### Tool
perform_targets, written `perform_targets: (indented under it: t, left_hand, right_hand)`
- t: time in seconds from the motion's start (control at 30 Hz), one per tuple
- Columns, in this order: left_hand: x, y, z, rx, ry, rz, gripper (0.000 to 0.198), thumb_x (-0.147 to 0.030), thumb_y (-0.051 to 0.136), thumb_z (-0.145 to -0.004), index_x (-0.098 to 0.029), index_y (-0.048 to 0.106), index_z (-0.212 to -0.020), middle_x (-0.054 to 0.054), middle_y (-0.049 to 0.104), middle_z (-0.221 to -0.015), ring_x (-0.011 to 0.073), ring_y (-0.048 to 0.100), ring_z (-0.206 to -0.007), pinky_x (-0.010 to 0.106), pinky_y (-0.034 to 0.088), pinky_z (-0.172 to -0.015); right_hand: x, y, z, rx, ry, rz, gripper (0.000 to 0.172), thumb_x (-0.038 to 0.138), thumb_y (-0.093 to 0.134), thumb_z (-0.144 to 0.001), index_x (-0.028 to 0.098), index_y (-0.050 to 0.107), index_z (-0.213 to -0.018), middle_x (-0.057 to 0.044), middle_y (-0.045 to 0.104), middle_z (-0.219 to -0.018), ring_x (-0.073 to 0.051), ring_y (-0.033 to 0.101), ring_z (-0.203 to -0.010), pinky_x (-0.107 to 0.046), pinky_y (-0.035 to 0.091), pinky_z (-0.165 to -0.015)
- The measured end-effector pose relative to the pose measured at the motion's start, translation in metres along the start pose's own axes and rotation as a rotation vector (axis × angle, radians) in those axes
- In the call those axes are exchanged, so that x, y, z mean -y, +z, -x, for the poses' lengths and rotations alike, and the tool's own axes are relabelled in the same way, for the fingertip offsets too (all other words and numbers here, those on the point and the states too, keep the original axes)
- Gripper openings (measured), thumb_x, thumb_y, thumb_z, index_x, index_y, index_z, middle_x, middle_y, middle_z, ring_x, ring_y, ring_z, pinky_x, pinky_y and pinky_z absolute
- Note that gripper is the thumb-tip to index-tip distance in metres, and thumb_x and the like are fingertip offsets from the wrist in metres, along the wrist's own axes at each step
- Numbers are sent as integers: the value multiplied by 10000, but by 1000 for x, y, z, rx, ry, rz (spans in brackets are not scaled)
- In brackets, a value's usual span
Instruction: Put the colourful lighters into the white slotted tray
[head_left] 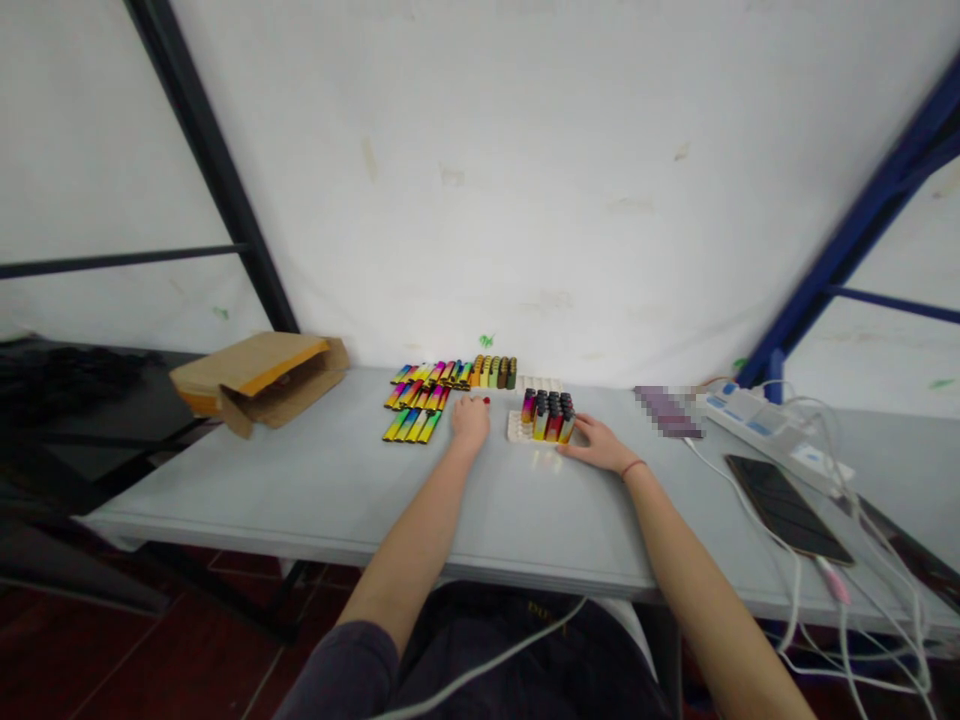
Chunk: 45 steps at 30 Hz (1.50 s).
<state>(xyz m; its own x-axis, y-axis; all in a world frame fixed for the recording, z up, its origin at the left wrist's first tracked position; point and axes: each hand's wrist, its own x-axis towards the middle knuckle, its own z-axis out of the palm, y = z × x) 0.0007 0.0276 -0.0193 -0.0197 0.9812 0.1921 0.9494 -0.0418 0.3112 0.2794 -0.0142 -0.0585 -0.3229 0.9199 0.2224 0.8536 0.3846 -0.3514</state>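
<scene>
Several lighters (553, 416) with black tops and shiny multicoloured bodies stand upright in a white holed tray (519, 428), whose left holes are bare. My right hand (598, 444) is at the tray's right end, thumb at the front corner and fingers behind, gripping it. My left hand (470, 422) is left of the tray, fingers curled down. A small red spot shows at its fingertips; whatever is under them is hidden. Beside it lie rows of flat, shiny rainbow-coloured pieces (412, 425). Behind my left hand, gold-topped upright pieces (493, 372) stand close together.
A second white tray (541, 384) lies near the wall. An open cardboard box (259, 378) rests at the left. To the right are a phone (787, 507), a blurred purple item (667, 412), a power strip (776, 435) and loose white cables (739, 487).
</scene>
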Motion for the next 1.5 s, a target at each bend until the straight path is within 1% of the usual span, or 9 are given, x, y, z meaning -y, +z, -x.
perform_targets:
  t: [0.17, 0.27, 0.4, 0.47, 0.57, 0.73, 1.0, 1.27, 1.5]
  left_hand:
    - [0, 4, -12, -12, -41, 471, 338, -242, 381, -1015, -108, 567, -1262, 147, 740, -1039, 220, 711, -901, 321, 522, -825]
    - [-3, 9, -16, 0, -26, 765, 293, -261, 434, -997, -135, 566, -1225, 91, 735, -947, 152, 672, -682, 280, 525, -709]
    - [-6, 13, -17, -2, 35, 919, 246, -268, 452, -984, -159, 582, -1162, 55, 709, -930, 100, 604, -626, 232, 504, -662]
    - [-7, 13, -16, 9, 18, 954, 255, -269, 424, -989, -160, 587, -1152, 39, 693, -885, 93, 580, -598, 224, 493, -639]
    - [-7, 10, -14, -36, -21, 949, 253, -307, 438, -980, -158, 630, -1051, 20, 668, -793, 110, 578, -595, 239, 488, -646]
    - [-4, 1, -7, -203, -8, 813, 288, -426, 591, -903, -169, 655, -789, 44, 686, -779, 189, 652, -799, 272, 489, -773]
    - [-3, -4, -6, -213, -41, 767, 225, -378, 542, -946, -192, 667, -921, 86, 746, -927, 241, 694, -930, 303, 501, -845]
    - [0, -1, -6, -254, -52, 700, 305, -434, 544, -922, -178, 691, -845, 93, 754, -874, 239, 691, -881, 289, 491, -802]
    - [5, -3, -13, -274, -134, 626, 245, -326, 494, -928, -176, 681, -878, 109, 748, -904, 249, 691, -900, 305, 496, -803]
  right_hand:
    - [2, 0, 0, -17, -10, -18, 694, 623, 618, -833, 136, 626, -1328, -200, 569, -1434, -366, 548, -1308, -505, 419, -1139]
    - [2, 0, 0, -25, -11, -20, 685, 620, 628, -828, 150, 629, -1326, -191, 580, -1425, -365, 556, -1299, -507, 428, -1130]
    - [1, 2, 0, -34, -8, -15, 670, 620, 642, -818, 177, 635, -1321, -172, 598, -1409, -360, 564, -1290, -507, 433, -1124]
    - [1, 2, -1, -29, -4, -11, 685, 627, 644, -815, 166, 636, -1322, -179, 592, -1414, -362, 559, -1296, -505, 430, -1127]
    - [0, 2, 0, -25, -2, -18, 695, 639, 643, -814, 159, 642, -1317, -185, 578, -1431, -367, 551, -1306, -503, 429, -1130]
    - [0, 2, 0, -46, 5, -40, 691, 645, 657, -804, 190, 642, -1323, -158, 581, -1440, -365, 544, -1320, -506, 424, -1137]
    - [1, 0, 0, -19, -6, -20, 702, 639, 637, -820, 163, 631, -1335, -177, 569, -1443, -355, 544, -1322, -497, 419, -1146]
    - [1, -1, 0, -21, -24, -33, 666, 627, 634, -829, 182, 638, -1325, -163, 581, -1430, -353, 554, -1305, -500, 428, -1133]
    - [2, -2, 0, -14, -16, -18, 676, 625, 630, -829, 166, 636, -1325, -176, 589, -1414, -354, 555, -1300, -499, 424, -1136]
